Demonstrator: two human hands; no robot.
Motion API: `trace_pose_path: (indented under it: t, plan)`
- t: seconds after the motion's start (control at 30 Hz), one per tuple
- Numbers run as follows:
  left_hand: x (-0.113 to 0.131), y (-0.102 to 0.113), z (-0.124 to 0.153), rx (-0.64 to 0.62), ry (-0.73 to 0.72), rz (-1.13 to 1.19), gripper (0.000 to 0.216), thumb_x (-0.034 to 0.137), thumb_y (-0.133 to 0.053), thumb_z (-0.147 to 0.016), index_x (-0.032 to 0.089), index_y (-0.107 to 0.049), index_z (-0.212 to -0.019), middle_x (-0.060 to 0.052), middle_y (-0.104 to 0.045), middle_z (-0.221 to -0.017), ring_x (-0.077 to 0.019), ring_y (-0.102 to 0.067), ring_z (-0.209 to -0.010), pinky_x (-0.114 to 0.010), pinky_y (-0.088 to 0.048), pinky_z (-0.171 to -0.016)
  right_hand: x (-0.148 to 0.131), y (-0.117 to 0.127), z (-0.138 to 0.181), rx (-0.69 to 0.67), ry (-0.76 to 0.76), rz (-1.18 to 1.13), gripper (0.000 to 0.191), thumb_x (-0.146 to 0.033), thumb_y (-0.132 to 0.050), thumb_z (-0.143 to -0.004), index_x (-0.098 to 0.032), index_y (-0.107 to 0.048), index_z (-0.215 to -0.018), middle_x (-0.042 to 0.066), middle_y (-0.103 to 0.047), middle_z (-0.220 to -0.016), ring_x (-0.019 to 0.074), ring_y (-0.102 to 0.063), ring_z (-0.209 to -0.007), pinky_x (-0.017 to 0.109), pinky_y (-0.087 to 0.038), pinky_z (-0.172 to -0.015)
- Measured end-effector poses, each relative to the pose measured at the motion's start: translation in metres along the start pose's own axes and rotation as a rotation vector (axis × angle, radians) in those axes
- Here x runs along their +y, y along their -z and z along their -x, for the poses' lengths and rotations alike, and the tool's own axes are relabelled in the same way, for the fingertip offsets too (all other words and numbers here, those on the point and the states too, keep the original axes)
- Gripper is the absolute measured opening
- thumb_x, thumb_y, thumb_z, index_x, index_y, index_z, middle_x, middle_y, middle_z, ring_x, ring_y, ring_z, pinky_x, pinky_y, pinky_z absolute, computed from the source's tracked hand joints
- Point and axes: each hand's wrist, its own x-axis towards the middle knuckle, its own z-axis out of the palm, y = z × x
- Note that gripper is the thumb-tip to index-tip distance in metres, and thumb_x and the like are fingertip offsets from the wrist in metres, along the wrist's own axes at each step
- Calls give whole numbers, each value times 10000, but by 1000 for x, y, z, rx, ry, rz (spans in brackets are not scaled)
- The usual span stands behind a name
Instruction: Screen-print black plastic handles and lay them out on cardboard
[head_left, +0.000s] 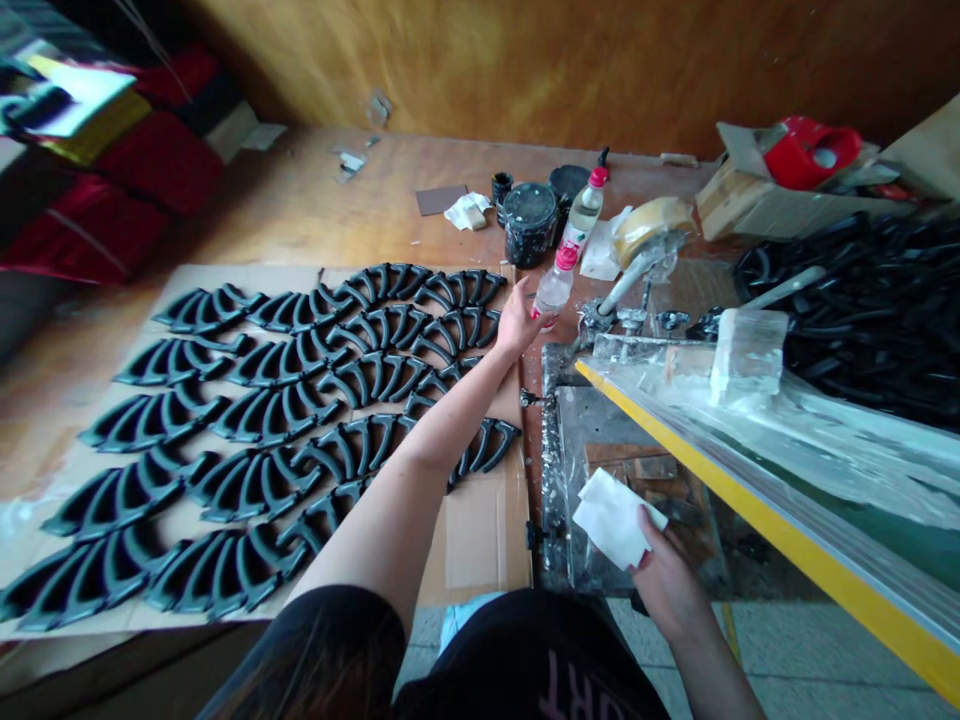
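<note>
My left hand [519,322] reaches forward to the lower part of a clear plastic bottle [555,288] with a pink cap. Its thumb stands apart from the bottle, and the fingers are close to or touching the label; no closed grip shows. A second, similar bottle [585,212] stands just behind. Low on the right, my right hand [666,575] pinches a folded white wipe [616,520] above the dark printing base [562,420]. A screen frame [697,470] with a yellow edge is tilted up beside it.
Rows of black curved parts [277,410] lie on cardboard [487,540] at left. Dark tubs [529,225], a tape roll [654,228] and white paper [468,211] sit at the back. A heap of black parts [862,310] and an open carton [750,195] are at right.
</note>
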Motion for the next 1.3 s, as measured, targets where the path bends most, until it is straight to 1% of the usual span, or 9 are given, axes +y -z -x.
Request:
trace_pose_path:
  t: [0.17,0.27,0.37,0.53,0.67,0.8,0.93,1.1,1.3]
  plan:
    - [3,51,133,65,10,-265,195,319,-559,-883,202,-597,-1033,-59,-631,-1009,-188,-582,-980,-318,-458,-900,-1,1,-7,34,56,34,412,-408,-802,-662,-175,-689,-983,102,-745,-1008,302,-679,-1008,465,-545,-890]
    - [2,60,219,-28,46,-479,180,340,-561,-882,206,-636,-975,-62,-628,-942,-203,-572,-920,-325,-457,-858,-1,2,-14,37,123,89,441,-429,-810,-640,-161,-689,-969,92,-746,-1000,285,-690,-974,426,-554,-882]
    - [3,53,268,-130,66,-682,261,352,-639,-824,205,-650,-1039,-88,-629,-1002,-248,-557,-942,-371,-445,-839,-1,5,-20,-21,164,186,469,-470,-789,-653,-158,-686,-987,82,-749,-978,275,-693,-965,403,-558,-875]
    - [11,38,275,-46,183,-783,208,278,-689,-772,181,-677,-955,-110,-633,-1055,-283,-558,-987,-402,-449,-823,-8,15,-23,-117,265,293,489,-497,-771,-657,-157,-689,-999,72,-755,-940,275,-692,-960,376,-574,-825]
    - [39,43,275,97,205,-564,133,226,-677,-780,174,-651,-900,-86,-655,-1011,-236,-600,-953,-373,-476,-857,-22,30,-23,-148,314,357,524,-537,-742,-673,-135,-699,-1005,87,-755,-925,272,-711,-847,382,-580,-764]
    - [85,45,306,-74,103,-280,150,270,-606,-863,210,-614,-1001,-26,-669,-919,-156,-636,-857,-278,-512,-785,-35,47,-26,-127,507,576,507,-547,-669,-745,-150,-712,-1057,95,-743,-1013,283,-691,-931,428,-539,-869]
    - [118,23,347,-278,0,-283,159,286,-588,-882,231,-642,-1021,-38,-668,-947,-159,-643,-884,-278,-528,-798,-38,56,-27,-233,744,851,411,-451,-573,-850,-228,-677,-1180,65,-679,-1200,279,-626,-1112,436,-451,-1013]
    - [128,-4,371,-299,-27,-362,161,241,-587,-878,199,-653,-1019,-66,-653,-929,-175,-638,-873,-296,-543,-798,-28,63,-27,-421,998,1085,383,-251,-478,-905,-266,-623,-1259,17,-628,-1275,240,-612,-1151,392,-469,-1022]
    - [131,-6,374,-320,-1,-399,160,250,-553,-901,180,-645,-1011,-64,-635,-893,-176,-621,-862,-305,-532,-804,-6,67,-36,-668,1183,1210,456,-110,-386,-916,-237,-574,-1312,15,-601,-1315,183,-550,-1234,368,-423,-1091]
